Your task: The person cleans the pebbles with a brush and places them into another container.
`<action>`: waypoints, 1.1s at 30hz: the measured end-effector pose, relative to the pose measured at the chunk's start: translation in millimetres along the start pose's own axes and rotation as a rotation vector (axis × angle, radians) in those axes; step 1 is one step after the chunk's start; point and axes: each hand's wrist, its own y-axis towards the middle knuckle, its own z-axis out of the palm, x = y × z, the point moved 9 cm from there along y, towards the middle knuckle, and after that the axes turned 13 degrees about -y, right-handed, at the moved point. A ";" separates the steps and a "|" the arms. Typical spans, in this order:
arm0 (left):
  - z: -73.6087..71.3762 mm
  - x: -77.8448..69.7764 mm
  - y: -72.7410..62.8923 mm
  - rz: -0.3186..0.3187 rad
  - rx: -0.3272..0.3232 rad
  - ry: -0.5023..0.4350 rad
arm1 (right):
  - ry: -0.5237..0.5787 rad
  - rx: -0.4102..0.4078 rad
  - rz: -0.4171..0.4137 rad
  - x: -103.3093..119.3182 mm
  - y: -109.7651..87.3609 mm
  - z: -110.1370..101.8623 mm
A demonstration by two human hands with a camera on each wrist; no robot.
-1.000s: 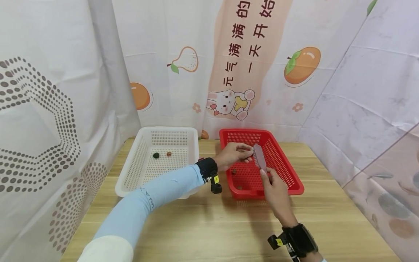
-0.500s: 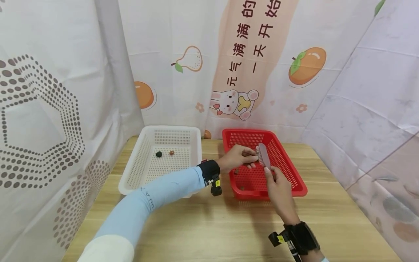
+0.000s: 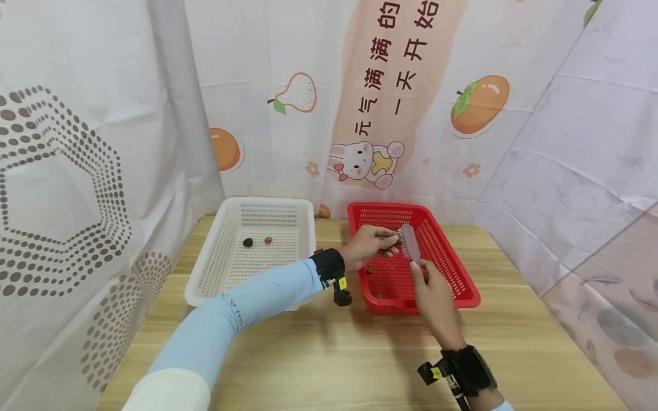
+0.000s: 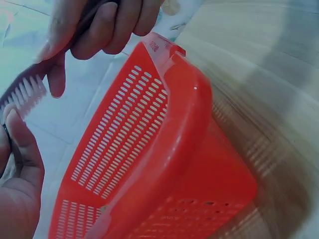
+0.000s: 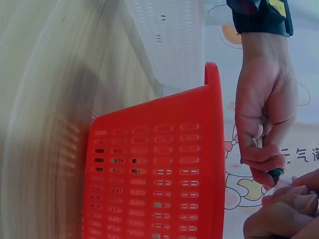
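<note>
My left hand [image 3: 367, 246] is over the red basket [image 3: 452, 257], pinching a small dark stone-like piece [image 5: 275, 173] between thumb and fingers; the fingers hide most of it. From the right, my right hand [image 3: 434, 294] grips the handle of a mauve brush [image 3: 410, 240]. The brush is tilted, its pale bristles [image 4: 27, 94] facing the left hand. In the left wrist view, bristles meet the left fingertips [image 4: 15, 117]. Down in the red basket lie small brownish pieces [image 3: 370, 269], partly in shadow.
To the left stands a white basket [image 3: 205, 257] holding a dark green-black stone [image 3: 248, 242] and a reddish-brown stone [image 3: 268, 240]. Both baskets are on a wooden table [image 3: 329, 354]. Printed curtains [image 3: 247, 51] close off the back and sides.
Both hands stay over the red basket. The brush has tilted and shifted slightly against the left fingertips, moving right and then back left. The head view has shifted a little.
</note>
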 end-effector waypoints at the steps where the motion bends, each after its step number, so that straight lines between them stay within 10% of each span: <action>1: -0.8 -0.4 0.7 0.002 -0.008 -0.021 | -0.004 -0.002 -0.005 0.5 -0.5 0.1; 9: -12.2 -0.8 -0.5 -0.012 -0.059 -0.079 | -0.001 -0.003 -0.033 3.9 -6.7 2.2; 33: 10.9 5.9 -11.8 -0.084 0.135 0.281 | 0.005 0.006 0.004 -1.6 -0.1 1.7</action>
